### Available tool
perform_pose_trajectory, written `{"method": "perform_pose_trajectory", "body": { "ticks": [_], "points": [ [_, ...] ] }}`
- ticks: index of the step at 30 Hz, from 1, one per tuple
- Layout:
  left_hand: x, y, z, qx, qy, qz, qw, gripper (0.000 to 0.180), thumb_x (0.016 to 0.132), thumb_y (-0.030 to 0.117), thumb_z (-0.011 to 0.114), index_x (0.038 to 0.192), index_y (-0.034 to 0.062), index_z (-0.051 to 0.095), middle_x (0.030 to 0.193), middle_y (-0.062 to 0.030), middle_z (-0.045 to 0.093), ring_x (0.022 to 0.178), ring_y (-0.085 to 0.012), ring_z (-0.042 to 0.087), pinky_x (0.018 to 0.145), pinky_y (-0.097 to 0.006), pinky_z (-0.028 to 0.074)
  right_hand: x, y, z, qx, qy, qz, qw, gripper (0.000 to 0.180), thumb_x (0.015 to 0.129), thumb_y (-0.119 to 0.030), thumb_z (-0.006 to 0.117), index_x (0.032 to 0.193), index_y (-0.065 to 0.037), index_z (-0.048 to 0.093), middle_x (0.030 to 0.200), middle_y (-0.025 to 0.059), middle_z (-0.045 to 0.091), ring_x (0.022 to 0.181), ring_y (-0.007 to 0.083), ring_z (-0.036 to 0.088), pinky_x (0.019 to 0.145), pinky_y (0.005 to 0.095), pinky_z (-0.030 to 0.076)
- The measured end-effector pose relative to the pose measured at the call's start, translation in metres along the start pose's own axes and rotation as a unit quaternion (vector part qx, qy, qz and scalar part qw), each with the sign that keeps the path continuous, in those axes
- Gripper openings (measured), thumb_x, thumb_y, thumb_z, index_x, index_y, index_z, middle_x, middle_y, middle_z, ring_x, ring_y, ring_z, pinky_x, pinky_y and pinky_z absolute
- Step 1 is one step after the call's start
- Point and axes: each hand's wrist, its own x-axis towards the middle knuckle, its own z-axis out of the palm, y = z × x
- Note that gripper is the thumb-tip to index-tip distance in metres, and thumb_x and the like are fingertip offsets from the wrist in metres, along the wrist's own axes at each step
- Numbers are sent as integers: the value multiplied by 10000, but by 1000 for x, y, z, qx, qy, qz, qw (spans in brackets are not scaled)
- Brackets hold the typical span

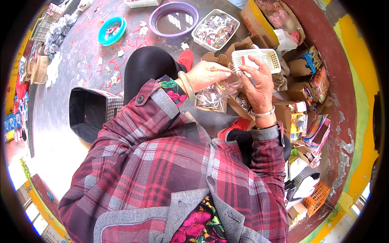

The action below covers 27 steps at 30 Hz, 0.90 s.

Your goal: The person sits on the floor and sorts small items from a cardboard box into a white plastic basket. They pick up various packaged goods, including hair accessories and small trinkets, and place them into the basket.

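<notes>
My left hand [206, 75] and my right hand [259, 87] meet in front of me, fingertips pinched close together. Between them is the top of a small transparent plastic bag [234, 84], with a thin whitish bit at its mouth; what lies inside is too small to make out. My right index finger is raised, while its thumb and other fingers close at the bag's edge. Right below the hands, an open cardboard box [211, 106] holds several small plastic-wrapped items. Just behind my fingers stands a white perforated basket [265, 56] with a red strip at its near side.
Beyond sit a white basket of small wrapped pieces [215, 30], a purple basin [174, 20] and a turquoise basin [112, 31]. A black-lined fabric bin [91, 111] stands at my left. Cartons, packages and an orange crate [317, 198] line the right wall. Red scraps litter the floor.
</notes>
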Motion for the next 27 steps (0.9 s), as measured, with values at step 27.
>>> {"method": "perform_pose_trajectory", "body": {
  "ticks": [27],
  "points": [
    [-3, -4, 12, 47, -11, -32, 998, 258, 844, 112, 539, 1059, -28, 568, 967, -81, 613, 849, -103, 564, 746, -227, 461, -5, 7, -7, 129, -221, 354, 900, 136, 701, -152, 646, 749, -26, 657, 764, 137, 623, 808, 199, 580, 731, 289, 429]
  ]
}}
